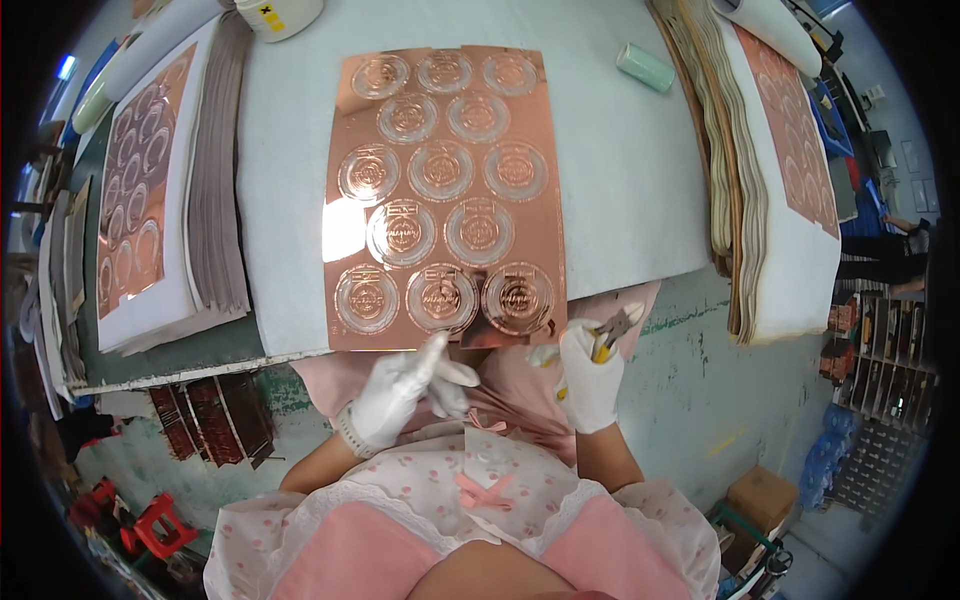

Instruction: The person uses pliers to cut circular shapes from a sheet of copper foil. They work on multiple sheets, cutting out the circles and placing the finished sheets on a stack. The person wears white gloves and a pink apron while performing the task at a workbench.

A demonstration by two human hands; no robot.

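Observation:
A copper-coloured sheet [434, 150] with rows of round embossed, ring-shaped patterns lies flat on the pale table in front of me. At its near edge is my left hand [412, 385], in a white glove, with fingers stretched and apart and nothing seen in them. One fingertip reaches the sheet's edge; whether it touches I cannot tell. Cutting pliers [618, 325] with yellow grips are held in my white-gloved right hand [592, 375], just off the sheet's near right corner. Their metal jaws point up and to the right.
Thick stacks of sheets stand at the left [215, 180] and right [735, 200], with another copper sheet [148, 180] on the left stack and one [790, 130] on the right. A green roll [646, 67] and a white tub [280, 16] sit at the back.

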